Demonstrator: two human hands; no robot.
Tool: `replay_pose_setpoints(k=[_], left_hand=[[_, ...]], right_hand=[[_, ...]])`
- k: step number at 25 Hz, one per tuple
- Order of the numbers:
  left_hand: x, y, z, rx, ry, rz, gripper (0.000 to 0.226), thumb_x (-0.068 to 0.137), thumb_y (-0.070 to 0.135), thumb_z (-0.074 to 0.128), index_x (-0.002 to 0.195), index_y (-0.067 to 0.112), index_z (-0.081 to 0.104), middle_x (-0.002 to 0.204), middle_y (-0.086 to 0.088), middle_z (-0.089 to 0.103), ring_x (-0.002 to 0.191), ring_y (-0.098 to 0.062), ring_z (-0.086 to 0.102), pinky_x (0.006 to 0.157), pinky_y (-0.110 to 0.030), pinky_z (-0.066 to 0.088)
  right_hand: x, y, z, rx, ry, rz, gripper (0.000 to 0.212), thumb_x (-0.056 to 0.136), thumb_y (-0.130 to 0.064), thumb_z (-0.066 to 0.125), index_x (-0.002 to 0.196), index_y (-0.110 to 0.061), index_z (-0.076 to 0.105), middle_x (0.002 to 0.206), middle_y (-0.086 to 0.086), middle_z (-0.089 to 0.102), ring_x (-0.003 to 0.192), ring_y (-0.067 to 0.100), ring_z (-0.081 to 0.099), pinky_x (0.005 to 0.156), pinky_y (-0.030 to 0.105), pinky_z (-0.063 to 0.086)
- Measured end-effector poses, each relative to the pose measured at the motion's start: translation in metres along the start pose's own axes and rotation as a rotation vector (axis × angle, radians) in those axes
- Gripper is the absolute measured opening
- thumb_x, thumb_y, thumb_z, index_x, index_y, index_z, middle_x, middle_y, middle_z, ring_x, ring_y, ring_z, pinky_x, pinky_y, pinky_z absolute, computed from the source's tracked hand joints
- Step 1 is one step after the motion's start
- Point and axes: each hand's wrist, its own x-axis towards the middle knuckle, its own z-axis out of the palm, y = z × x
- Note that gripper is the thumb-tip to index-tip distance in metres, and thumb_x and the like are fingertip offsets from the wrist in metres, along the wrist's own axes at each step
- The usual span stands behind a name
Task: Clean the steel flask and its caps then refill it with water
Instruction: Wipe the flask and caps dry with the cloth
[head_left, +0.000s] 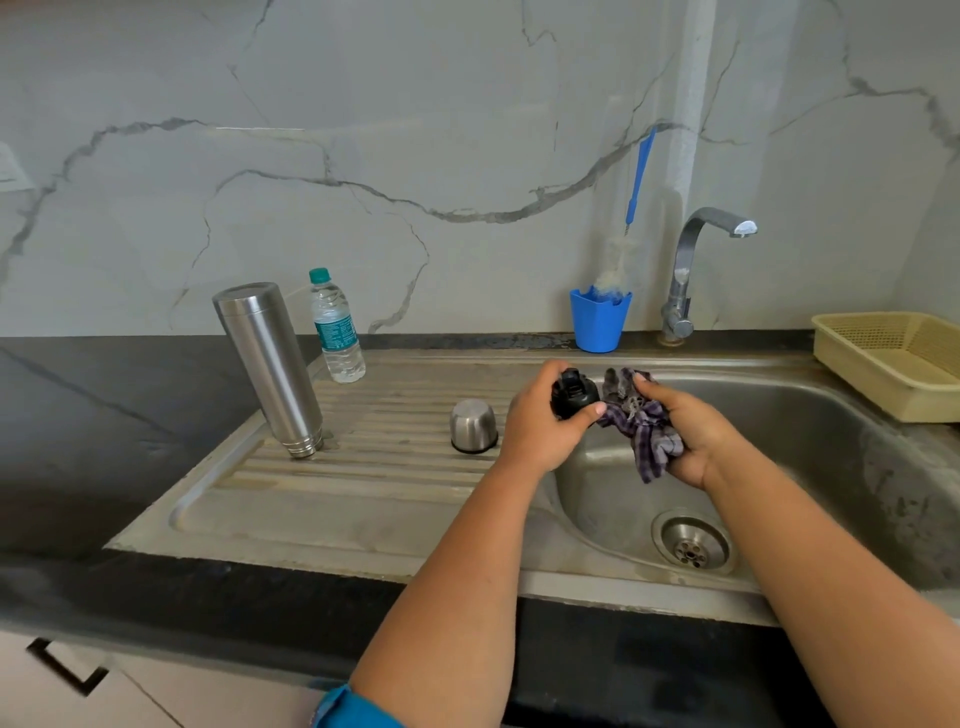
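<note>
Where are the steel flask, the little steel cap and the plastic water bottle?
steel flask (270, 364), head view, middle of its body
steel cap (471, 425), head view, its side
water bottle (336, 330), head view, its label

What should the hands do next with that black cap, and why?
Probably bring the checked cloth in the right hand onto the black inner cap gripped by the left hand and wipe it: the two sit side by side over the sink, barely apart.
</note>
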Motion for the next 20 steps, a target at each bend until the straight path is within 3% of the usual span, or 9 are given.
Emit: replay_pose_setpoints(k=[5, 9, 13, 20], left_hand=[[-0.001, -0.009, -0.03, 0.02, 0.038, -0.114, 0.03, 0.087, 0.047, 0.069, 0.102, 0.029, 0.051, 0.097, 0.008, 0.064, 0.09, -0.017, 0.065, 0.078, -0.041, 0.056], [-0.004, -0.027, -0.085, 0.142, -0.064, -0.208, 0.052, 0.08, 0.023, 0.08, 0.12, 0.019, 0.046, 0.122, 0.001, 0.056, 0.108, -0.019, 0.056, 0.092, -0.032, 0.044], [-0.023, -0.075, -0.155, 0.088, -0.03, -0.354, 0.059, 0.073, 0.009, 0.084, 0.122, 0.022, 0.054, 0.127, 0.0, 0.058, 0.12, -0.019, 0.055, 0.107, -0.038, 0.042], [-0.012, -0.116, -0.194, 0.245, -0.096, -0.436, 0.057, 0.08, 0.002, 0.078, 0.13, 0.015, 0.055, 0.129, -0.003, 0.06, 0.116, -0.015, 0.056, 0.096, -0.021, 0.035]], right_hand=[[0.012, 0.021, 0.045, 0.161, 0.073, -0.019, 0.03, 0.087, -0.026, 0.068, 0.109, -0.005, 0.065, 0.102, 0.013, 0.072, 0.083, 0.021, 0.07, 0.072, 0.035, 0.055], [0.027, 0.041, 0.07, 0.159, 0.142, -0.071, 0.036, 0.08, -0.023, 0.076, 0.112, -0.008, 0.064, 0.103, 0.014, 0.072, 0.091, 0.025, 0.071, 0.084, 0.042, 0.056], [0.04, 0.051, 0.082, 0.091, 0.23, -0.197, 0.023, 0.08, -0.018, 0.077, 0.098, -0.016, 0.063, 0.101, 0.01, 0.07, 0.09, 0.023, 0.069, 0.085, 0.038, 0.056], [0.057, 0.062, 0.084, -0.11, 0.32, -0.383, 0.023, 0.079, -0.027, 0.078, 0.098, -0.02, 0.068, 0.097, 0.004, 0.072, 0.094, 0.021, 0.068, 0.092, 0.042, 0.054]])
